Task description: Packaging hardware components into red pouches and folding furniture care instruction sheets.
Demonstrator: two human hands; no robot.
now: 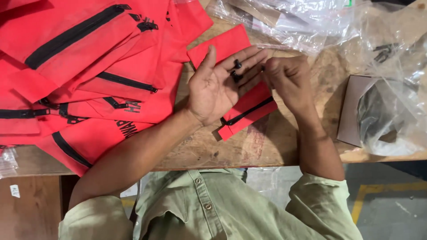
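Note:
My left hand lies palm up over a red fabric pouch with a black zipper. Two small black zipper pieces rest on its fingers. My right hand is just to the right, fingertips pinched together at a tiny black piece near the left fingertips. The pouch lies flat on the wooden table, partly hidden under both hands.
A heap of red pouches with black zippers covers the table's left side. Clear plastic bags lie at the back and right, one over a grey box holding dark parts. The table's front edge runs just above my shirt.

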